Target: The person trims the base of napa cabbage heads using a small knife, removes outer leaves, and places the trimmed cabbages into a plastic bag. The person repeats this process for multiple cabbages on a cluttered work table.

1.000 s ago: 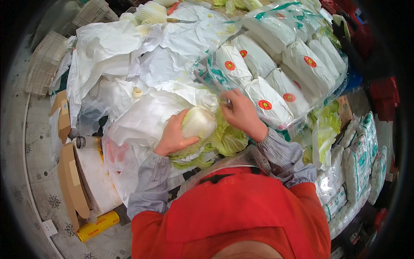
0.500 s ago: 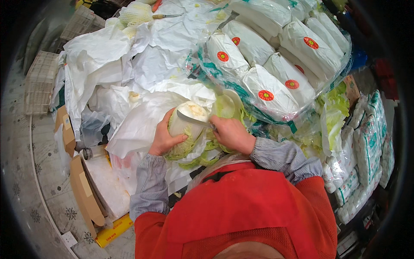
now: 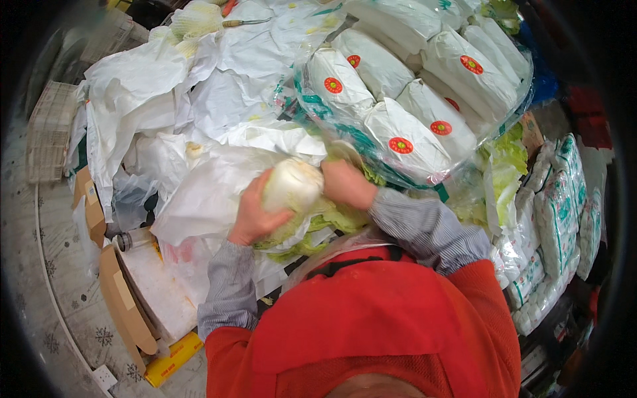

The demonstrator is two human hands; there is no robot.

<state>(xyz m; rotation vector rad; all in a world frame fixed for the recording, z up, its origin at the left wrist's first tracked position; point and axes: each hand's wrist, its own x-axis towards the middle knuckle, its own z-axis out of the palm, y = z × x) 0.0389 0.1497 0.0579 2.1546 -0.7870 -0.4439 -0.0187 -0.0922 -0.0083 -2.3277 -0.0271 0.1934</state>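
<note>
Under my left hand (image 3: 255, 211), a pale napa cabbage (image 3: 296, 184) lies tilted with its white base up and its green leaves toward me. The fingers and thumb wrap round its left side. My right hand (image 3: 348, 184) is closed in a fist just right of the cabbage. It is smeared by motion, and the knife that it gripped half a second ago does not show clearly now. Loose green outer leaves (image 3: 342, 217) lie beneath and beside the cabbage, on crumpled white paper (image 3: 199, 192).
At the far right, a clear plastic bag (image 3: 438, 189) holds several white paper-wrapped bundles (image 3: 403, 136) with red stickers. Lettuce-like leaves (image 3: 507, 152) and packed plastic bags (image 3: 557, 192) lie to the right. A small tool (image 3: 242, 22) rests far back; cardboard (image 3: 123, 298) stands at left.
The cabbage has rolled so more of its white side shows. My right hand has moved slightly up and right, and the knife blade has left the cabbage's face.
</note>
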